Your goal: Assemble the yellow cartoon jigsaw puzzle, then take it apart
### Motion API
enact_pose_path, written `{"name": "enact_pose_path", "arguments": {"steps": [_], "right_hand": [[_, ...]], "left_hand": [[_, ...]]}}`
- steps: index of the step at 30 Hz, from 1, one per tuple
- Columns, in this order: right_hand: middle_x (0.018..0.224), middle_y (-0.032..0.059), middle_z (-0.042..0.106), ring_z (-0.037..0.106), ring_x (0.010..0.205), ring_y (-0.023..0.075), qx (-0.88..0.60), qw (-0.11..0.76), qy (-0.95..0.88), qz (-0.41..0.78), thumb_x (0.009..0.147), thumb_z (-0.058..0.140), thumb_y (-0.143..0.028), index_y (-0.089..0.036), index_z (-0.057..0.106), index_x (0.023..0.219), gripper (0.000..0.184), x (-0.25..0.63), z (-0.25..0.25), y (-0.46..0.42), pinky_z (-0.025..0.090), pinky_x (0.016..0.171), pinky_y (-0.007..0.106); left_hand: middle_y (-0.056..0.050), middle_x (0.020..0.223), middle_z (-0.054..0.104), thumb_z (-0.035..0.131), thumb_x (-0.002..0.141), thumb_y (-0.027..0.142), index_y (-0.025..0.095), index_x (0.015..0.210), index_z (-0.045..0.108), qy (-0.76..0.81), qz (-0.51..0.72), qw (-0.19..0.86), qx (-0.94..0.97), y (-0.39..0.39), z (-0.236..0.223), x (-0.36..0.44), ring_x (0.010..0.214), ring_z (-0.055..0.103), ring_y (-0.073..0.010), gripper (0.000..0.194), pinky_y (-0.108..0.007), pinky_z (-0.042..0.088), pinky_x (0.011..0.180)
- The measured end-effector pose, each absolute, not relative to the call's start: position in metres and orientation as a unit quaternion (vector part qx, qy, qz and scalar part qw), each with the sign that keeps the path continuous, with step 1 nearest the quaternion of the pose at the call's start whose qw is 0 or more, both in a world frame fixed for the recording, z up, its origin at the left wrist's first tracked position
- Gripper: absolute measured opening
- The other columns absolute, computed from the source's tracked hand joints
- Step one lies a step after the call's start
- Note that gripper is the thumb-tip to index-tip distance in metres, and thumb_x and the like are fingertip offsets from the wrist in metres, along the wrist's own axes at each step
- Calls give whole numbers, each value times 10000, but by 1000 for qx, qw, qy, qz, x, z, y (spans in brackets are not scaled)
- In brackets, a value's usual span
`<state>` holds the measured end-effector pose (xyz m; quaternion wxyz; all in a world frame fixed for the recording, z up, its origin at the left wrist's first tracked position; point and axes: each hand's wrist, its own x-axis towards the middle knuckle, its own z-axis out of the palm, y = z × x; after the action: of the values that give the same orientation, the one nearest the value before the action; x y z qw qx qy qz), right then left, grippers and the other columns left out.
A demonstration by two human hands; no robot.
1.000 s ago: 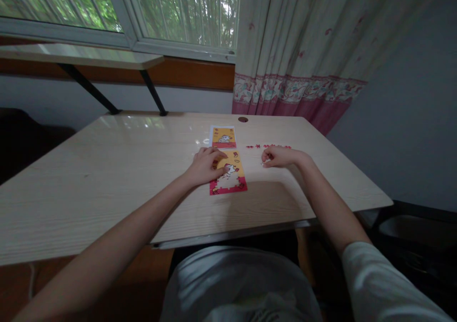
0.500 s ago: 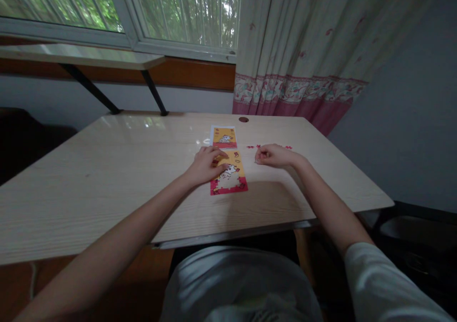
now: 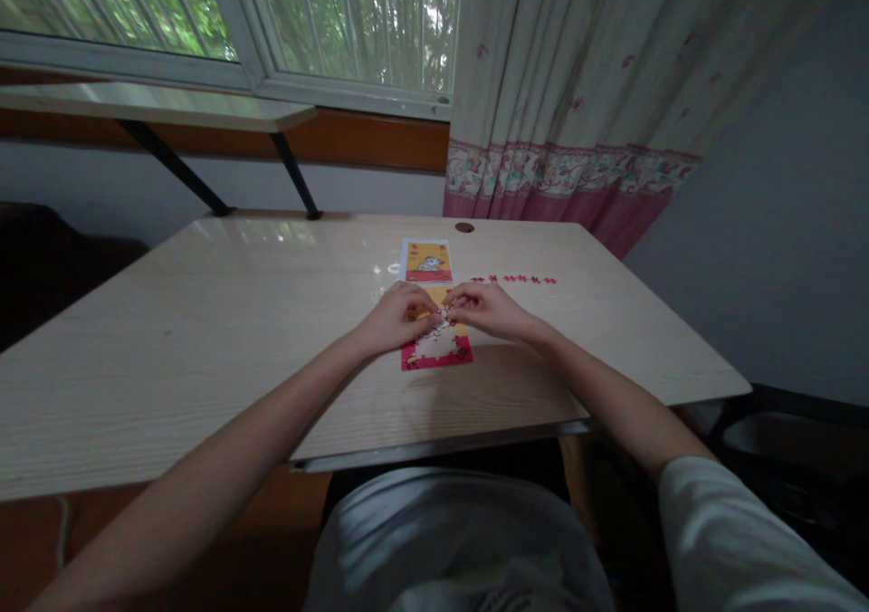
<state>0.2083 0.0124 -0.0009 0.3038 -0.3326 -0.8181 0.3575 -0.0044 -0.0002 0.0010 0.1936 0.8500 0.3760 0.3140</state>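
A small yellow and red jigsaw puzzle (image 3: 438, 351) lies on the wooden table (image 3: 237, 322) in front of me. My left hand (image 3: 394, 318) rests on its left side with the fingers curled down onto it. My right hand (image 3: 485, 309) is over the puzzle's upper part, fingers pinched together on something too small to make out. The two hands nearly touch. A reference picture card (image 3: 426, 261) lies just behind the puzzle. A row of several loose red pieces (image 3: 516, 279) sits to the right of the card.
A round cable hole (image 3: 464, 227) is near the table's far edge. Behind are a window (image 3: 272, 14), a narrow shelf on black brackets (image 3: 156, 105), and a floral curtain (image 3: 577, 96). A dark bin (image 3: 780, 440) stands low at the right.
My right hand moved left from beside the loose red pieces onto the puzzle, meeting the left hand. The left hand stayed in place.
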Motion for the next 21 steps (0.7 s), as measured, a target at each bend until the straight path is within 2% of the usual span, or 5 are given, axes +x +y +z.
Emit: {"name": "enact_pose_path", "arguments": {"steps": [8, 12, 16, 21], "right_hand": [[846, 38, 663, 587, 745, 116, -337, 343, -833, 275, 804, 613, -354, -167, 631, 978, 257, 205, 2, 9, 461, 708, 246], [873, 48, 665, 574, 751, 123, -357, 381, -829, 199, 841, 571, -347, -173, 633, 962, 221, 208, 7, 8, 447, 710, 258], [843, 45, 667, 573, 771, 136, -340, 382, -851, 122, 859, 558, -333, -184, 657, 889, 181, 210, 12, 6, 426, 734, 274], [814, 41, 672, 576, 779, 148, -302, 375, -874, 69, 868, 551, -346, -196, 666, 889, 190, 210, 10, 6, 403, 756, 291]], "left_hand": [[-58, 778, 681, 605, 753, 335, 187, 704, 700, 368, 356, 251, 822, -2, 4, -3, 812, 589, -199, 183, -401, 414, 866], [-50, 765, 671, 622, 730, 304, 176, 694, 698, 402, 403, 337, 750, 5, -4, -5, 782, 595, -180, 153, -372, 446, 812], [-40, 719, 644, 657, 669, 285, 165, 619, 670, 412, 437, 434, 671, 9, -11, -2, 716, 581, -163, 131, -360, 469, 752], [-34, 700, 630, 664, 620, 264, 171, 594, 656, 402, 451, 469, 645, 8, -11, 0, 708, 575, -163, 97, -382, 473, 769]]}}
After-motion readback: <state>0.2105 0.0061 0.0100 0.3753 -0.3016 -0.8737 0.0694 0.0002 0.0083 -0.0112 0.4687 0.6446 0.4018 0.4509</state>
